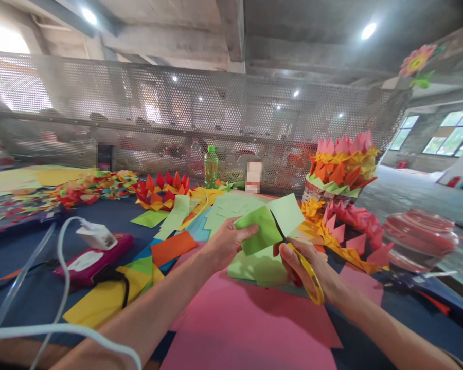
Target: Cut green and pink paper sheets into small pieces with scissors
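My left hand point(227, 241) pinches the left edge of a folded sheet of green paper point(259, 232), thumb on top. A pair of scissors point(306, 272) with yellow handles is in my right hand point(308, 262), fingers wrapped round the grips. Its dark blades lie along the green paper, between the darker green part and a paler flap point(287, 213) on the right. Below the hands, more light green sheets point(254, 267) rest on large pink paper point(250, 318).
A magenta power strip point(96, 262) with a white charger point(96, 235) and cables lies at left. Behind stand a green bottle point(211, 167) and a red folded-paper ring point(164, 190). A tiered paper-petal piece point(341, 167) and stacked pink bowls point(420, 239) are at right, before a perforated metal screen point(200, 103).
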A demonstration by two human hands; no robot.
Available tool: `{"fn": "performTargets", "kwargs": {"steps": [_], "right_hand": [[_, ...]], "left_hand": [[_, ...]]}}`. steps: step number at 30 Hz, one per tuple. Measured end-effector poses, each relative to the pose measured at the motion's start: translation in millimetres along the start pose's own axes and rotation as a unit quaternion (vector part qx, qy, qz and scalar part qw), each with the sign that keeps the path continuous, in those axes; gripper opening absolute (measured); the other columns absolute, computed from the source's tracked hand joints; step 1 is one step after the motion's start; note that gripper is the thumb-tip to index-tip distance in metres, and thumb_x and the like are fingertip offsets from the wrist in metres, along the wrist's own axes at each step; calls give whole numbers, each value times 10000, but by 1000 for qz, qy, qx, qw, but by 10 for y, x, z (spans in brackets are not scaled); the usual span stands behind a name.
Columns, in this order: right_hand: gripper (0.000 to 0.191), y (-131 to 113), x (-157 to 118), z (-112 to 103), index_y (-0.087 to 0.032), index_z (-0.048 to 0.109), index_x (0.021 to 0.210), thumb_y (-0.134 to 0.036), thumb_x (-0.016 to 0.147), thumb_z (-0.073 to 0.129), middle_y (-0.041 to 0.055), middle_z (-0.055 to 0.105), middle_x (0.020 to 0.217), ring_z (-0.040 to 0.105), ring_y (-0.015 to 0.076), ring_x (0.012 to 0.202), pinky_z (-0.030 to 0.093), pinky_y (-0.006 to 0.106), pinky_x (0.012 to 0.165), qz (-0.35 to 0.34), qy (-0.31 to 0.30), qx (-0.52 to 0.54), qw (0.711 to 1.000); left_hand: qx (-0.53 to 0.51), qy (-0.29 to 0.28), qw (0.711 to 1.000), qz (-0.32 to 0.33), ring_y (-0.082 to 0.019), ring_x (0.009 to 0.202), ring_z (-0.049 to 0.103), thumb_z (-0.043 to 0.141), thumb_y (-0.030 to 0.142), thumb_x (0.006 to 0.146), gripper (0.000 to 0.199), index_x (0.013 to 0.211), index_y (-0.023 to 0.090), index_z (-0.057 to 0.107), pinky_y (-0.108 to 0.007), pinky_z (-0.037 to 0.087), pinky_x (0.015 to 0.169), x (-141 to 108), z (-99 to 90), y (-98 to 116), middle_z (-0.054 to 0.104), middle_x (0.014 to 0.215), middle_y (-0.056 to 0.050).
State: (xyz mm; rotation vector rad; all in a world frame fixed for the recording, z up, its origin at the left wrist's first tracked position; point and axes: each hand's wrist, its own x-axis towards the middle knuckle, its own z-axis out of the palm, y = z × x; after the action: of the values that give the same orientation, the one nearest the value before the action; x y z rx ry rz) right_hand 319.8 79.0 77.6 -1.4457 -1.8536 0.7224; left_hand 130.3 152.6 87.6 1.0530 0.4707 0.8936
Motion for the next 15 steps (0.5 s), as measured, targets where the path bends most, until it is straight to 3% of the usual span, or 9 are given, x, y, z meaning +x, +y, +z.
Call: {"fn": "performTargets", "kwargs": {"steps": [15], "right_hand": [[475, 52, -4, 54, -209, 578, 783, -590, 933, 337, -53, 471, 409, 441, 104, 324, 282, 209, 359, 35, 28, 22, 999]], "left_hand": [[4, 17, 1000, -8, -274, 745, 704, 806, 301, 635, 396, 970, 118, 701, -382, 546, 706, -2, 28, -1, 740, 851, -113]]}}
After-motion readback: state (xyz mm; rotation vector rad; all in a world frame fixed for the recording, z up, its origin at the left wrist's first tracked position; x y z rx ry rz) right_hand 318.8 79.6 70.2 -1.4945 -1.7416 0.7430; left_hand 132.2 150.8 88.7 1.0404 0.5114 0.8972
